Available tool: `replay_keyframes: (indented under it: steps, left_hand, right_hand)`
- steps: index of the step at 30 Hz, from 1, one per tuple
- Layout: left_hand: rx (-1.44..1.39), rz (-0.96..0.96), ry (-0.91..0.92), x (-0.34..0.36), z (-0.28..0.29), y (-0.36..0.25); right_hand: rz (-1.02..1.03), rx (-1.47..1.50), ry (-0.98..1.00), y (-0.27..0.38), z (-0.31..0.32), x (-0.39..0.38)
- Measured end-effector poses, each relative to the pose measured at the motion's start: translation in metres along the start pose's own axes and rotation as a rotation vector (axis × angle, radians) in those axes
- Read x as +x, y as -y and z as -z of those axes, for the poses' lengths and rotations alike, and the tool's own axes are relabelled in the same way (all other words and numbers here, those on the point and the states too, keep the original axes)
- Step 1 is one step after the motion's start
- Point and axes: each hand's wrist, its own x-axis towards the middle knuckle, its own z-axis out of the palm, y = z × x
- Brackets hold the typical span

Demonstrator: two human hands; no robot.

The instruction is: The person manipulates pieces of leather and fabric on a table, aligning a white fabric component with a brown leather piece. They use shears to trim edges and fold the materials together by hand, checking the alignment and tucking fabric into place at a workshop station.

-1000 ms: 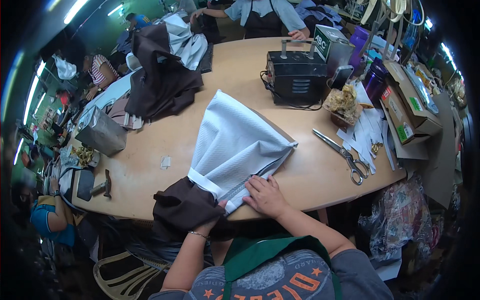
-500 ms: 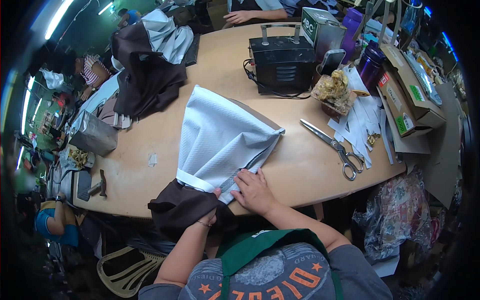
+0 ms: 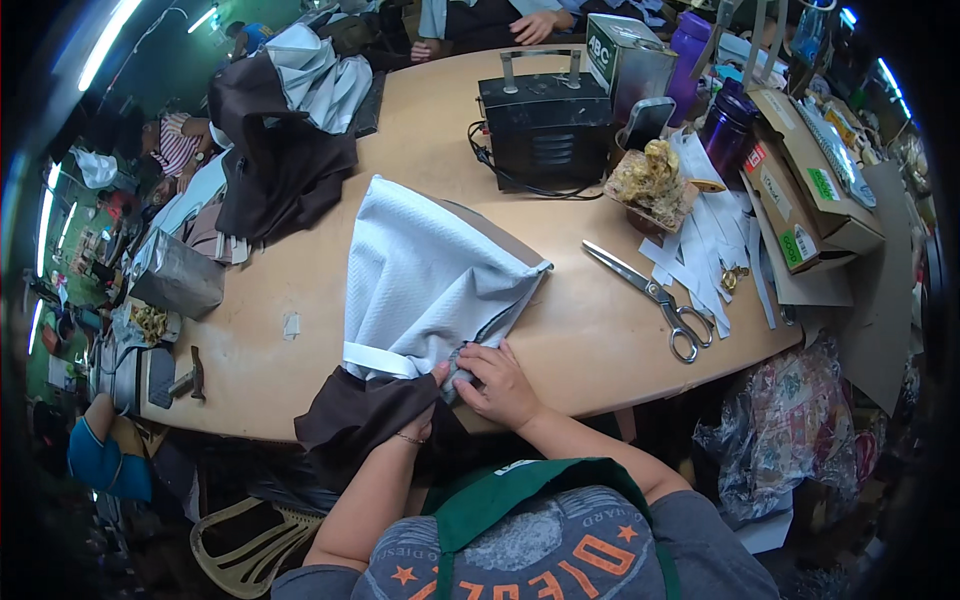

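A light grey-white textured fabric piece [image 3: 420, 270] with dark brown fabric [image 3: 355, 415] joined at its near end lies at the table's front edge. My left hand [image 3: 424, 412] is partly under the brown fabric, its thumb on top, closed on the piece near the white band [image 3: 382, 360]. Beside it my right hand [image 3: 496, 386] has its fingers curled and pinching the near edge of the light piece, where a grey strip runs. The brown part hangs over the table edge. Large metal scissors [image 3: 655, 295] lie to the right, apart from both hands.
Behind the fabric stands a black metal box [image 3: 550, 130] with a cable. Paper strips [image 3: 705, 260], a tub of yellowish lumpy material [image 3: 650, 185] and cardboard boxes [image 3: 815, 190] crowd the right. A hammer [image 3: 192, 377], a metal tin [image 3: 178, 272] and brown cloth [image 3: 285, 160] are on the left.
My right hand has drawn in toward my left, and its fingers have curled. The strip at the near edge is now bunched under them. Across the table, a person's hands have moved.
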Motion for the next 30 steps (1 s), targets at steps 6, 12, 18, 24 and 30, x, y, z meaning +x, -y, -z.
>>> replay_keyframes:
  steps: [6,12,18,24,30]
  left_hand:
    - [-0.063,0.197,-0.051,-0.010,0.001,-0.005]
    - [-0.036,0.166,-0.010,0.000,0.016,0.002]
    - [0.016,-0.191,0.146,-0.031,0.053,-0.006]
    - [0.105,0.245,0.068,-0.043,0.061,-0.016]
    - [-0.076,0.218,0.150,-0.049,0.060,-0.004]
  right_hand:
    - [0.011,-0.086,-0.009,0.005,-0.002,-0.001]
    - [0.098,-0.364,0.002,0.005,0.003,-0.001]
    - [0.058,-0.437,0.122,0.004,0.003,-0.006]
    - [0.044,-0.431,0.139,0.006,0.007,-0.003]
    - [0.045,-0.464,0.102,0.008,0.005,-0.003]
